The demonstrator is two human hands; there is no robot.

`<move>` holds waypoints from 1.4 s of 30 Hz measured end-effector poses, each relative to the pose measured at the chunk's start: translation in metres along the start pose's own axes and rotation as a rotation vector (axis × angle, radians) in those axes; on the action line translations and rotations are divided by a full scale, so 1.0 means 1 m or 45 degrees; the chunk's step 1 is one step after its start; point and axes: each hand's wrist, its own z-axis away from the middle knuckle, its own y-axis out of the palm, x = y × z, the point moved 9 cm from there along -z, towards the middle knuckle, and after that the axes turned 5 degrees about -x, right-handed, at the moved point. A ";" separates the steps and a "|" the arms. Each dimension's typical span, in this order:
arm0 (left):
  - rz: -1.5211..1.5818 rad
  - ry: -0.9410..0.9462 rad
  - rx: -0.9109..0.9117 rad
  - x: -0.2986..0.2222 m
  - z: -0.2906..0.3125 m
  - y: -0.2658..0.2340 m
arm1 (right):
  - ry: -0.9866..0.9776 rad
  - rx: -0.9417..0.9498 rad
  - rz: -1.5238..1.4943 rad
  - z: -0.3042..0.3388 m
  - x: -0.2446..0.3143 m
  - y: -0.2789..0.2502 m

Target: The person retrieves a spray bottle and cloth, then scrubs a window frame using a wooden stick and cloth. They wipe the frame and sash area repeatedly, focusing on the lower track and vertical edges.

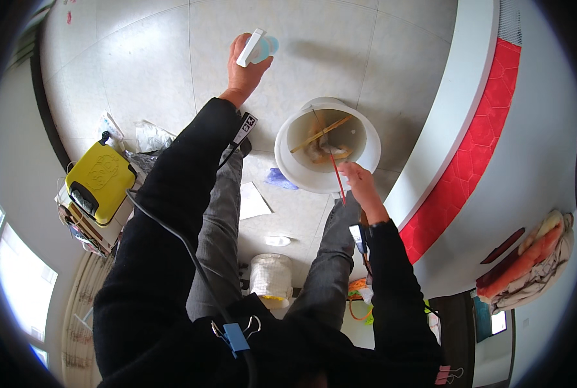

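My left hand (246, 71) is stretched far forward over the floor. Its fingers are wrapped round a spray bottle (272, 45) with a white top and a pale blue, see-through body. Nearer and to the right stands a white bucket (288, 158) with cloudy water in it. A flat wooden stick (319, 134) and a pale, soft-looking lump (315, 152) lie in the bucket. A thin red rod (337, 174) slants across its near rim. Right beside the rod, my right hand (361, 184) is curled at the rim; whether its fingers touch the rod is unclear.
A yellow case (100, 181) and clear plastic bags (151, 137) are on the left. Between my legs are a purple-blue scrap (280, 179), a white sheet (253, 202) and a small white tub (271, 275). A curved white ledge with a red side (473, 152) borders the right.
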 end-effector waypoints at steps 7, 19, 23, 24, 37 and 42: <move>0.079 -0.024 0.040 0.039 0.008 0.015 | 0.010 0.131 0.083 0.044 0.061 0.051; 0.020 -0.288 0.188 0.093 0.052 0.002 | -0.136 -0.226 0.033 0.038 0.100 0.044; 0.106 -0.721 0.171 0.110 0.104 -0.020 | -0.086 -0.242 -0.181 0.029 0.118 0.039; 0.177 -0.809 0.145 0.106 0.122 -0.028 | -0.114 -0.248 -0.169 0.026 0.126 0.037; 1.249 -1.384 0.497 -0.052 0.253 0.020 | -0.104 -0.309 -0.276 -0.029 0.147 -0.016; 1.414 -1.541 0.631 -0.053 0.255 0.049 | -0.371 -0.712 0.590 -0.055 0.153 -0.085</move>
